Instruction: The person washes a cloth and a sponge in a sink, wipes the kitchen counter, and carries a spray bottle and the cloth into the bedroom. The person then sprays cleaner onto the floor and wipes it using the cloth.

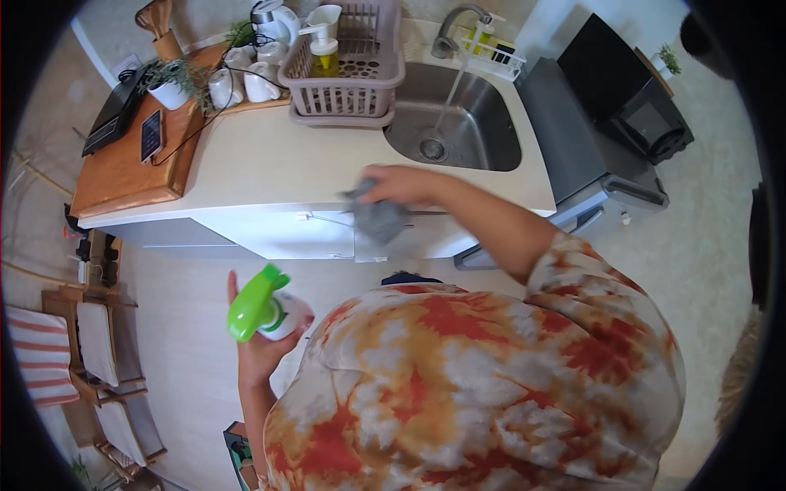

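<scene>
A spray bottle with a bright green trigger head is in my left hand, low and to the left of my body. Its lower part is partly hidden by my fingers. My right hand grips a grey cloth, which hangs down in front of the white cabinet, by the counter's front edge. The cloth and the fingers are slightly blurred. Behind that hand lies the pale countertop. Water runs from the tap into the steel sink.
A dish rack with a yellow pump bottle stands left of the sink. White mugs, a potted plant, a phone and a laptop sit further left. A grey fridge adjoins the counter's right end.
</scene>
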The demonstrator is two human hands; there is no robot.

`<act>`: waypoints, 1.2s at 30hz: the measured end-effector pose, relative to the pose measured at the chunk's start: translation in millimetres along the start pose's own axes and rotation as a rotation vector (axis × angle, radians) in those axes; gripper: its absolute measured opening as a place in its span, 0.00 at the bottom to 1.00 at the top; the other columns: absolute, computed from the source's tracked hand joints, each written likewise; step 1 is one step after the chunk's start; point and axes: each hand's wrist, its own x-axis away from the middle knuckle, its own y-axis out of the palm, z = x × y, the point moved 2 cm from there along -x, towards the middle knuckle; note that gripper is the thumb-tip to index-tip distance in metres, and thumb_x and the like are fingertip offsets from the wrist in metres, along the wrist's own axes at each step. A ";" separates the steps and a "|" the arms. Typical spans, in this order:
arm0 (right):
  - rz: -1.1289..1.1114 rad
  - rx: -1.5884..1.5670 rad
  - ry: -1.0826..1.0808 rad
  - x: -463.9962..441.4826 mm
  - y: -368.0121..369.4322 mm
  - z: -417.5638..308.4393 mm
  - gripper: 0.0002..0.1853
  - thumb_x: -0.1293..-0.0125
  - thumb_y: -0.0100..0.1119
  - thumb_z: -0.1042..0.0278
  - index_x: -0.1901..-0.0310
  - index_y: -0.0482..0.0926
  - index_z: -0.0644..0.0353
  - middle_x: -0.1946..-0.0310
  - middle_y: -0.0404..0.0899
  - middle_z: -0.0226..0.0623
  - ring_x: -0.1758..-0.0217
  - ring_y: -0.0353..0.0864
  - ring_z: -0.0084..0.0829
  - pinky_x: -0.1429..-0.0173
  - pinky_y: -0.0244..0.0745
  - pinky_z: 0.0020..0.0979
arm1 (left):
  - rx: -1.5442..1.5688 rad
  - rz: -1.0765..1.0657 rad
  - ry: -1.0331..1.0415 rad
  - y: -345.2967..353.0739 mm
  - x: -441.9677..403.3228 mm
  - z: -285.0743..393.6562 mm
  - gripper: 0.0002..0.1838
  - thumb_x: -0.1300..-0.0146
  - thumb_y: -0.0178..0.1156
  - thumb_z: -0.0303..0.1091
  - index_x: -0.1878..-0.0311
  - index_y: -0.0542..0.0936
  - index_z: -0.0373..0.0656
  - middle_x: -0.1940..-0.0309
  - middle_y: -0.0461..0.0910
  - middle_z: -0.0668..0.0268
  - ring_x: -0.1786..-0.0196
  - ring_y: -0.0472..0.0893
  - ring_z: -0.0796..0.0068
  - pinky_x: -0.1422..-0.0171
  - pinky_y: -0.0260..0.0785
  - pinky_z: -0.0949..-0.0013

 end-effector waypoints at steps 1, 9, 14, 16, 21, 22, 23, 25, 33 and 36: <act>-0.078 -0.090 -0.030 -23.2 33.7 -15.7 0.22 0.36 0.65 0.57 0.44 0.74 0.57 0.50 0.77 0.36 0.46 0.75 0.31 0.43 0.72 0.35 | 0.178 -0.075 -0.022 6.7 -5.1 3.6 0.46 0.61 0.76 0.26 0.34 0.67 0.39 0.50 0.80 0.64 0.49 0.80 0.71 0.26 0.59 0.59; -0.445 -0.105 -0.276 -16.8 105.9 -63.6 0.22 0.24 0.47 0.50 0.38 0.76 0.54 0.40 0.75 0.39 0.35 0.70 0.35 0.31 0.63 0.35 | 0.290 -0.279 -0.273 22.9 13.9 -19.8 0.37 0.61 0.80 0.27 0.44 0.75 0.39 0.52 0.79 0.61 0.50 0.80 0.68 0.43 0.72 0.64; 0.174 0.604 -0.067 -12.4 -69.0 68.6 0.18 0.32 0.53 0.68 0.42 0.77 0.57 0.45 0.79 0.45 0.42 0.78 0.41 0.38 0.71 0.38 | 0.062 0.057 -0.329 18.0 53.2 -16.2 0.36 0.60 0.78 0.26 0.44 0.74 0.38 0.51 0.77 0.61 0.48 0.78 0.68 0.43 0.72 0.66; 0.414 0.790 0.063 13.5 -148.6 95.8 0.21 0.36 0.54 0.70 0.40 0.76 0.53 0.50 0.82 0.45 0.47 0.81 0.41 0.43 0.74 0.39 | 0.064 0.091 -0.362 19.2 66.6 -18.1 0.35 0.59 0.77 0.25 0.44 0.74 0.37 0.51 0.78 0.61 0.49 0.78 0.69 0.44 0.72 0.66; 0.918 0.787 0.113 24.0 -327.9 109.7 0.34 0.40 0.51 0.76 0.30 0.64 0.46 0.56 0.83 0.52 0.54 0.83 0.46 0.47 0.75 0.40 | 0.064 0.203 -0.558 37.7 69.0 -1.7 0.28 0.56 0.71 0.22 0.47 0.77 0.33 0.56 0.81 0.63 0.55 0.80 0.72 0.47 0.74 0.69; 0.863 0.790 0.212 23.8 -348.5 98.1 0.37 0.40 0.49 0.77 0.27 0.59 0.42 0.49 0.79 0.53 0.47 0.81 0.48 0.42 0.74 0.40 | 0.060 0.212 -0.556 44.7 59.3 14.8 0.28 0.56 0.71 0.22 0.47 0.77 0.33 0.56 0.81 0.63 0.55 0.80 0.72 0.47 0.74 0.69; 0.806 0.795 0.309 21.6 -365.3 88.2 0.41 0.41 0.48 0.79 0.24 0.54 0.39 0.42 0.76 0.55 0.41 0.78 0.49 0.37 0.72 0.40 | 0.035 0.287 -0.548 52.2 47.3 33.1 0.28 0.57 0.71 0.21 0.48 0.77 0.33 0.57 0.81 0.63 0.55 0.81 0.72 0.47 0.74 0.69; 0.832 0.865 0.208 -1.6 -400.4 98.9 0.40 0.41 0.48 0.79 0.25 0.56 0.40 0.46 0.78 0.57 0.45 0.80 0.50 0.39 0.73 0.41 | 0.034 0.376 -0.537 70.1 29.3 49.1 0.28 0.59 0.70 0.20 0.49 0.78 0.32 0.57 0.81 0.61 0.55 0.81 0.72 0.47 0.74 0.69; 0.739 0.896 0.107 -31.5 -406.8 122.2 0.29 0.43 0.49 0.79 0.37 0.75 0.48 0.43 0.75 0.50 0.39 0.76 0.48 0.36 0.70 0.42 | -0.066 0.346 -0.517 142.0 -11.6 73.6 0.30 0.61 0.70 0.20 0.48 0.77 0.31 0.55 0.81 0.60 0.54 0.80 0.71 0.46 0.74 0.67; 0.668 1.016 -0.054 -15.2 -433.0 101.3 0.28 0.45 0.54 0.79 0.40 0.77 0.48 0.44 0.75 0.48 0.38 0.74 0.47 0.35 0.69 0.41 | -0.058 0.334 -0.518 160.9 -16.7 76.0 0.31 0.62 0.70 0.20 0.48 0.76 0.31 0.55 0.80 0.60 0.53 0.80 0.71 0.45 0.74 0.66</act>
